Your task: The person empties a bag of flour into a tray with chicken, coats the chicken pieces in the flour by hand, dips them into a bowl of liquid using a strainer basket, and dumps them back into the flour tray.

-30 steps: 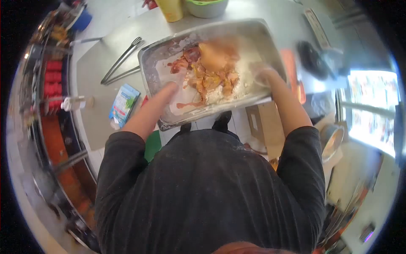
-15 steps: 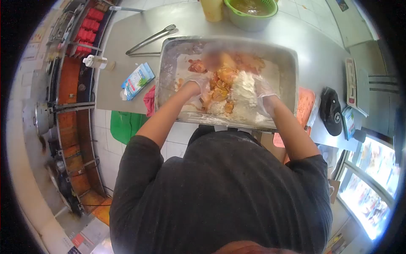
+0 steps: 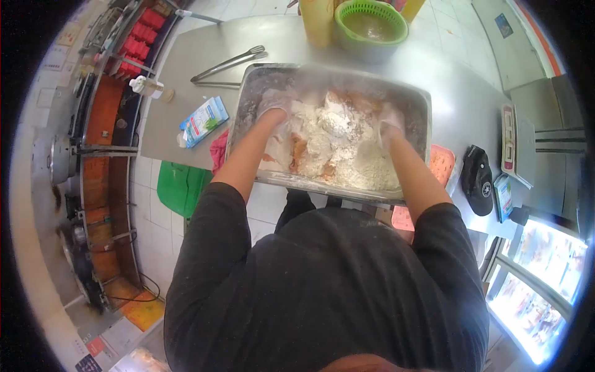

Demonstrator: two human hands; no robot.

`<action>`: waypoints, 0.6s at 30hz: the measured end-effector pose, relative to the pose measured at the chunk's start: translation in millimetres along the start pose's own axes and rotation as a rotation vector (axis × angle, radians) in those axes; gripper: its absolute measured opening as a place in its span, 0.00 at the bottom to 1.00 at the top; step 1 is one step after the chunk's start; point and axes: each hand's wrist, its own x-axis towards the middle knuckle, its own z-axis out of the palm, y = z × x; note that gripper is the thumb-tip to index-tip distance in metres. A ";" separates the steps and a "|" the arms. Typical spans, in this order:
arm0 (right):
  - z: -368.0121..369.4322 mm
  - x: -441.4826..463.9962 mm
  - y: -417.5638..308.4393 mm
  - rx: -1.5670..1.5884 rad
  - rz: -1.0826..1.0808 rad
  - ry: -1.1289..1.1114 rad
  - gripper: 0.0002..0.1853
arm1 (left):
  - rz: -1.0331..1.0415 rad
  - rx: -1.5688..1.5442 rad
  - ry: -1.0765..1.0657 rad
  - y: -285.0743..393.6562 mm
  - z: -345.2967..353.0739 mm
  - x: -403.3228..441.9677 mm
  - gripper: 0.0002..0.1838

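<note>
A deep metal tray (image 3: 338, 192) holds white flour (image 3: 341, 139) heaped over raw meat pieces, likely chicken (image 3: 299, 152), whose orange-brown surface shows in patches. Both my hands are inside it in clear plastic gloves. My left hand (image 3: 277, 104) is at the left part of the tray, beside the flour. At the right side, against the heap, is my right hand (image 3: 390, 121). Flour dust and motion blur hide the fingers of both, so I cannot tell whether they grip anything.
Metal tongs (image 3: 229, 64), a blue-white packet (image 3: 204, 119) and a white-capped bottle (image 3: 147, 87) lie left on the steel table (image 3: 455, 80). Behind the tray stand a green basin (image 3: 372, 28) and a yellow container (image 3: 317, 22). A black cap (image 3: 477, 180) and a scale (image 3: 511, 136) are at right.
Flour now covers most of the meat that lay exposed before. My left hand has moved away from me and slightly left; my right hand has shifted slightly away. A dusty haze hangs over the tray.
</note>
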 end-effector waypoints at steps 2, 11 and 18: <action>22.9 6.6 -11.0 0.230 0.064 0.030 0.26 | 0.004 -0.107 -0.017 10.7 9.7 34.8 0.31; 41.7 -29.3 -74.4 0.003 -0.096 -0.317 0.33 | 0.151 -0.870 -0.252 82.6 4.4 46.6 0.35; -16.0 -115.2 -116.2 -0.403 -0.186 -0.429 0.33 | -0.222 -1.334 -0.199 30.7 -28.2 -43.0 0.41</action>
